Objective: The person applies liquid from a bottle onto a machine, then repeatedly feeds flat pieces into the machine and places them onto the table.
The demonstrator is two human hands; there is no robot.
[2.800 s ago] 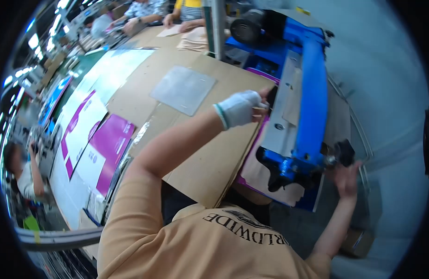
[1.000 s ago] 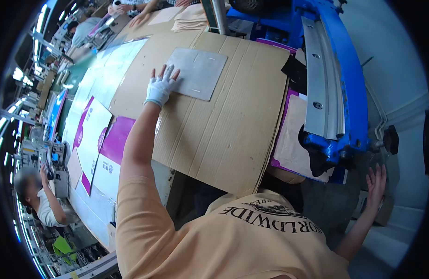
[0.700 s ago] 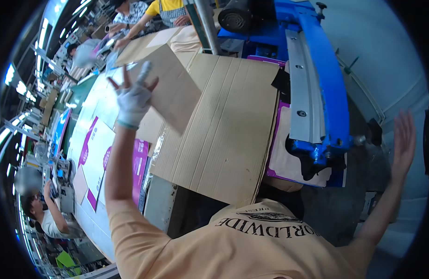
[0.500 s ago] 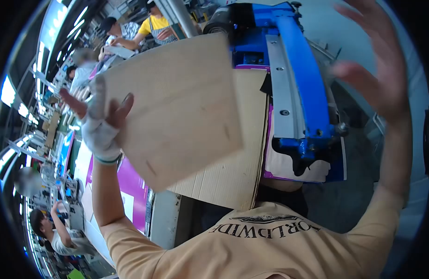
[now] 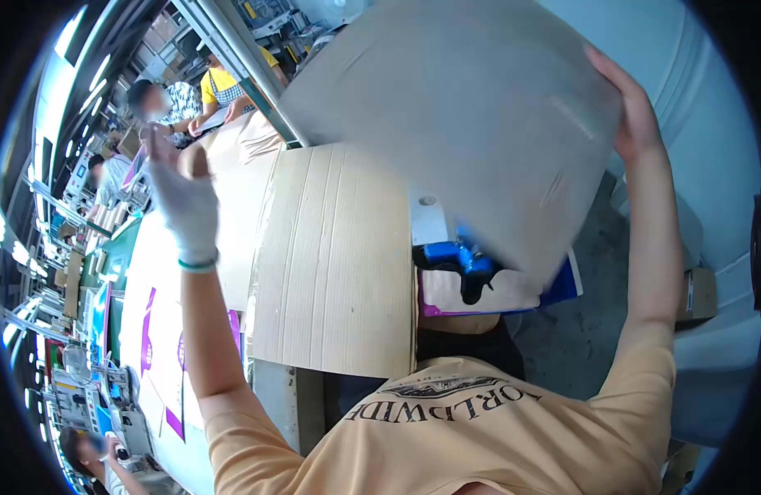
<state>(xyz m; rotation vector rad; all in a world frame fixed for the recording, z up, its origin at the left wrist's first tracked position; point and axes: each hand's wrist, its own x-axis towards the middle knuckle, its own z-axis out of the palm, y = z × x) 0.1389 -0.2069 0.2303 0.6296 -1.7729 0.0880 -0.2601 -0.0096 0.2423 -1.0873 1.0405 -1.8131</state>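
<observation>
My right hand [image 5: 632, 111] grips the right edge of a large grey-brown flat sheet [image 5: 479, 107], fingers partly hidden behind it. The sheet is raised, tilted and blurred, and it covers most of a blue machine [image 5: 471, 260]. On the left, my left hand [image 5: 185, 202], in a whitish glove that leaves some fingertips bare, is raised with thumb and fingers apart. It holds nothing. Below and between my hands lies a ribbed cardboard sheet [image 5: 335, 272] on the work surface. A pale pinkish piece with a purple edge [image 5: 479, 293] shows beneath the machine's lower end.
A metal post [image 5: 236, 62] stands behind the cardboard. White and purple printed sheets [image 5: 174, 388] lie on the table at left. Several people work along the left side, one in yellow [image 5: 220, 87]. A cardboard box [image 5: 698, 294] sits on the floor at right.
A brown sheet was by my left hand; now a grey-brown sheet is raised at right in my right hand, which was empty. The view has shifted, and the machine is now mostly covered.
</observation>
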